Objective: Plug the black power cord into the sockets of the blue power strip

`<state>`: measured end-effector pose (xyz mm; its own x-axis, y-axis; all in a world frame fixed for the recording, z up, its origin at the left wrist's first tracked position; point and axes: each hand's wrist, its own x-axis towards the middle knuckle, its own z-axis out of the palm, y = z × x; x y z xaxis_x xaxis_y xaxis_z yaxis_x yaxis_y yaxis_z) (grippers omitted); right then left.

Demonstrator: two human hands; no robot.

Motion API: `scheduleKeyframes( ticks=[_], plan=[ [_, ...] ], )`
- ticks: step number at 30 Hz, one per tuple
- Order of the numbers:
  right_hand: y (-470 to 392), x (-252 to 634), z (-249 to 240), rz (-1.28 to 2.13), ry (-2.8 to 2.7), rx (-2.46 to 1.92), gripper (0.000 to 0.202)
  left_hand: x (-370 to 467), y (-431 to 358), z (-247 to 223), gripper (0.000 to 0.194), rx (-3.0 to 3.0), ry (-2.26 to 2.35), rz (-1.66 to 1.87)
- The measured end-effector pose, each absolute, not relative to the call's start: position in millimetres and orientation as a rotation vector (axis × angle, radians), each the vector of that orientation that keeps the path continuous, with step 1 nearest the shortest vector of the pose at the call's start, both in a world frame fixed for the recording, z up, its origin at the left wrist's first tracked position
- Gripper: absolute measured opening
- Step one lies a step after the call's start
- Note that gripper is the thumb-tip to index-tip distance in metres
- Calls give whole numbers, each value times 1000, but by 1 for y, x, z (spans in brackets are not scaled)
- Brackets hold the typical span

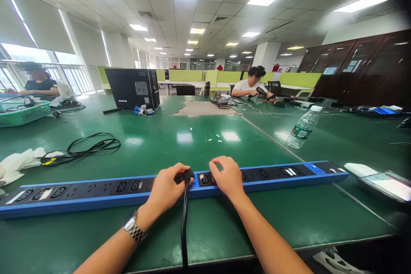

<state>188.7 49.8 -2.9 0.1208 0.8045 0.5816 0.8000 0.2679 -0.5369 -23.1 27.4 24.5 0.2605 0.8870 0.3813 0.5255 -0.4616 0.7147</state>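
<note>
A long blue power strip point(105, 202) with black socket panels lies across the green table in front of me. My left hand point(169, 188), with a metal-band watch point(135, 227) on its wrist, closes around a black power plug point(189, 174) at the strip's middle. The plug's cable point(184, 227) hangs down toward the table's near edge. How deep the plug sits in a socket is hidden. Just right of it, my right hand point(227, 175) rests over the strip with curled fingers. Thumb and forefinger come close together there; whether something small is between them I cannot make out.
A clear plastic bottle point(302, 130) and a phone point(387, 183) are to the right. Coiled black cable point(91, 145) and white tissue point(24, 162) lie left. Farther back stand a black computer case point(133, 88) and a green basket point(27, 114). Two people sit across the table.
</note>
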Motion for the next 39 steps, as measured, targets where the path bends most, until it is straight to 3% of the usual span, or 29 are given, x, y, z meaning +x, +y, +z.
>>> scheduleKeyframes(
  ticks=[13,18,21,27,32,39],
  plan=[
    [51,189,-6,-37,-1665,-1473,15,-17,30,12,23,2486,1348,910],
    [43,186,-6,-83,-1793,-1208,13,-21,26,6,50,2592,1273,893],
    [34,177,-5,-86,-1864,-999,14,-18,24,4,55,2676,1297,873],
    [23,158,-4,-152,-1983,-800,27,-14,25,2,39,2703,1353,951],
    [22,153,-6,-252,-1938,-830,22,-13,25,3,31,2689,1354,971],
    [18,155,-7,-313,-1973,-829,21,-13,25,1,36,2685,1357,933]
  ],
)
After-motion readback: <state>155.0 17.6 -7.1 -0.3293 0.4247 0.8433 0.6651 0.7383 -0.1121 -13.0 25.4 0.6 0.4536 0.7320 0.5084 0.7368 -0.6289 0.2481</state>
